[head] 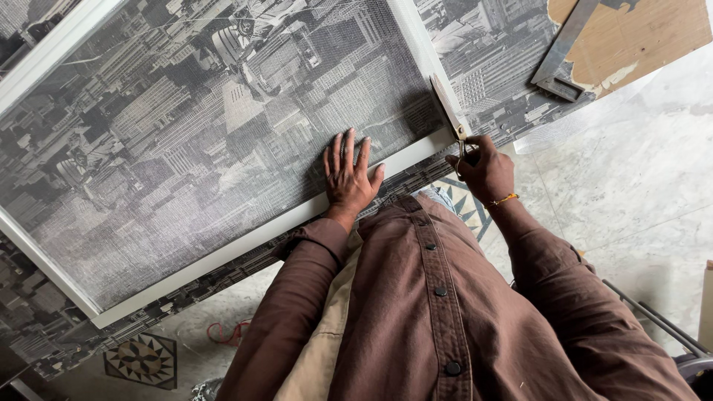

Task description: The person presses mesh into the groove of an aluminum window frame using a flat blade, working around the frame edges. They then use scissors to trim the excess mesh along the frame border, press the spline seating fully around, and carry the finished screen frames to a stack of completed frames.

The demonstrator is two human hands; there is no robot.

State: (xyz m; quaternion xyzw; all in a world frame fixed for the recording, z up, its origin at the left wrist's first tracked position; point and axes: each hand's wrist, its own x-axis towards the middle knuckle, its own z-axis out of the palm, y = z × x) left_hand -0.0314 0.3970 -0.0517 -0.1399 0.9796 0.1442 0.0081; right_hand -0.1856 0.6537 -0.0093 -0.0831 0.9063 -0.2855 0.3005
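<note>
The left hand (349, 178) lies flat on the mesh screen (186, 148), fingers spread, just inside the white frame (245, 238) at its near edge. The right hand (486, 171) closes its fingers around the handle of a flat blade tool (448, 108) set at the frame's corner. The frame rests on a city-print sheet (490, 52) over the marble floor (631, 186). Doing this well seems to call for keeping the mesh pressed taut and the blade tight along the frame's inner edge.
</note>
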